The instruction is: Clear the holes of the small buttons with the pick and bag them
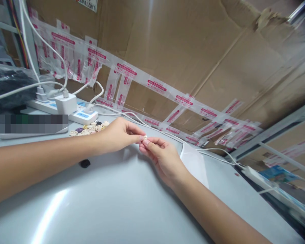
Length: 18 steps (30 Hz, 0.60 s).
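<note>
Over the pale grey table (112,210), my left hand (118,135) and right hand (166,159) meet, fingers of both clamped on a small cream bead-like piece (145,137) directly between them, its long axis too tiny to tell.

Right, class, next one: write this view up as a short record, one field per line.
Hands: left hand and right hand both pinch one small cream piece
Pile: bead-like pieces, mostly cream, beyond the left forearm
Power: white power strip bearing a white charger
Loose: black object, too blurred to name
Backdrop: cardboard with red-printed packing tape
</note>
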{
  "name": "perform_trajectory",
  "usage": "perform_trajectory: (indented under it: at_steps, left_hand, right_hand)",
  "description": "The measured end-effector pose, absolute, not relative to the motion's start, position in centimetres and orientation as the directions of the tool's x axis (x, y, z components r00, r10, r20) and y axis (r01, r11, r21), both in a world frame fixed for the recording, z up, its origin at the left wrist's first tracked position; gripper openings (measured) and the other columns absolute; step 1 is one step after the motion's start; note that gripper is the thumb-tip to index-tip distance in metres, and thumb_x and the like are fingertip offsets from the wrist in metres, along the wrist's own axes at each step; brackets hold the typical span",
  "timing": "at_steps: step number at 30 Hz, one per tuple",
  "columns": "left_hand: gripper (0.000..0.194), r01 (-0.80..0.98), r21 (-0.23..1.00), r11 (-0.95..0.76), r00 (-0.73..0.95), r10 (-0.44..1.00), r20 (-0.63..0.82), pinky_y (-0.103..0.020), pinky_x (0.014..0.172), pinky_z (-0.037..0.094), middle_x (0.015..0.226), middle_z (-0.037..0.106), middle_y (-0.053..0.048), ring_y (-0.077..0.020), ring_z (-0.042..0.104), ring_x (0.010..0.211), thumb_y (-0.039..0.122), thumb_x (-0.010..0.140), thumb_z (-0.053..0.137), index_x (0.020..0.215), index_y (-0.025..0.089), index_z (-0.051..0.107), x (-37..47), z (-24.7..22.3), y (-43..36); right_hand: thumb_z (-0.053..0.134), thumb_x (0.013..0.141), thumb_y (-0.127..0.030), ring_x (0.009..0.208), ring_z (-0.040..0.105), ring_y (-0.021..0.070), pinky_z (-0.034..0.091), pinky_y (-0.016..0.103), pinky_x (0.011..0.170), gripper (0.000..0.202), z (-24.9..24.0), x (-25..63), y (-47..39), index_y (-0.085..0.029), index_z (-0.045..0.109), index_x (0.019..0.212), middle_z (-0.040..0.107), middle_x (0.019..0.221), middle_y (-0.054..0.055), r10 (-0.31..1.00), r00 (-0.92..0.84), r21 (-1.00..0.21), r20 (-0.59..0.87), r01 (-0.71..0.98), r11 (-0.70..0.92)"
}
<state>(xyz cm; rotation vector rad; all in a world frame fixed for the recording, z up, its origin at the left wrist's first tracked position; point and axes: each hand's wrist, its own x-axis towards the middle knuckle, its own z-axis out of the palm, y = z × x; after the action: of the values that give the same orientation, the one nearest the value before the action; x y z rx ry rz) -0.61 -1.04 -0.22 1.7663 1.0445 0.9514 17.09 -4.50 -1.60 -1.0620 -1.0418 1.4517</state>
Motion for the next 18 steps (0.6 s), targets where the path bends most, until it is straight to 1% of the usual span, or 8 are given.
perform_trajectory:
  at_steps: [5,10,14,18]
  left_hand:
    - [0.016,0.235,0.905,-0.356,0.398,0.884,0.245,-0.024,0.081,0.055,0.092,0.078,0.001,-0.0152,0.072,0.089,0.024,0.08,0.071,0.095,0.019,0.076,-0.62,0.11,-1.06]
    - [0.016,0.251,0.879,-0.405,0.446,0.854,0.266,-0.024,0.08,0.054,0.092,0.078,0.001,-0.0148,0.071,0.09,0.022,0.085,0.064,0.096,0.019,0.076,-0.71,0.46,-1.31]
    - [0.019,0.292,0.813,-0.505,0.499,0.805,0.321,-0.024,0.074,0.053,0.092,0.077,0.001,-0.016,0.071,0.087,0.024,0.084,0.064,0.099,0.021,0.075,-0.75,0.25,-1.35]
    - [0.021,0.316,0.748,-0.584,0.508,0.77,0.386,-0.024,0.068,0.053,0.092,0.076,0.0,-0.0158,0.07,0.083,0.024,0.081,0.065,0.1,0.021,0.075,-0.78,-0.02,-1.39]
  right_hand:
    - [0.088,0.066,-0.028,0.075,0.069,0.0115,0.058,0.024,0.08,0.03,-1.15,17.32,-4.27,-0.013,0.069,0.084,0.073,0.078,0.003,0.986,-0.155,-0.977,-0.054,-0.194,-0.085]
    - [0.085,0.069,-0.028,0.075,0.069,0.0124,0.058,0.026,0.08,0.03,-0.72,17.34,-4.42,-0.013,0.068,0.089,0.073,0.078,0.004,0.984,-0.164,-0.979,-0.063,-0.179,-0.093]
    - [0.086,0.069,-0.027,0.073,0.068,0.0114,0.058,0.025,0.077,0.031,-0.76,17.27,-4.45,-0.014,0.066,0.089,0.072,0.079,0.003,0.986,-0.164,-0.983,-0.042,-0.172,-0.07]
    - [0.083,0.071,-0.029,0.078,0.067,0.0131,0.057,0.026,0.075,0.027,-0.8,17.25,-4.39,-0.014,0.067,0.086,0.072,0.079,0.004,0.985,-0.169,-0.986,-0.03,-0.156,-0.056]
